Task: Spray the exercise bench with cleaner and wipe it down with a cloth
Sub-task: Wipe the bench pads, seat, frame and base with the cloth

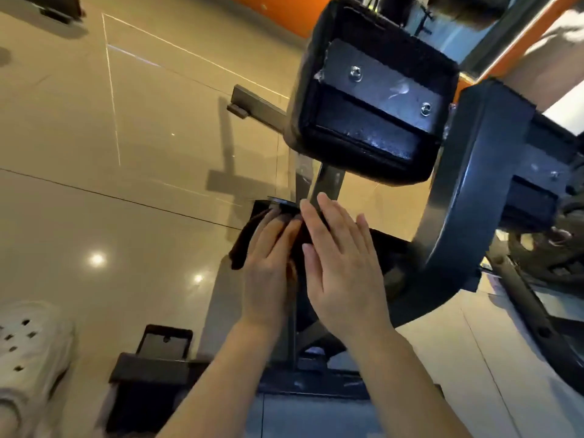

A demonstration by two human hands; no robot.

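I look from low down at the underside of the exercise bench, its black pad with a bolted metal plate overhead. A dark cloth lies against the bench's metal frame post. My left hand presses on the cloth with its fingers fairly straight. My right hand is flat and straight-fingered right beside it, over the cloth's other part near the post. No spray bottle is in view.
A glossy beige tiled floor spreads to the left. The bench's base bars and black feet lie below my arms. A white perforated clog sits at the lower left. An orange wall is at the top.
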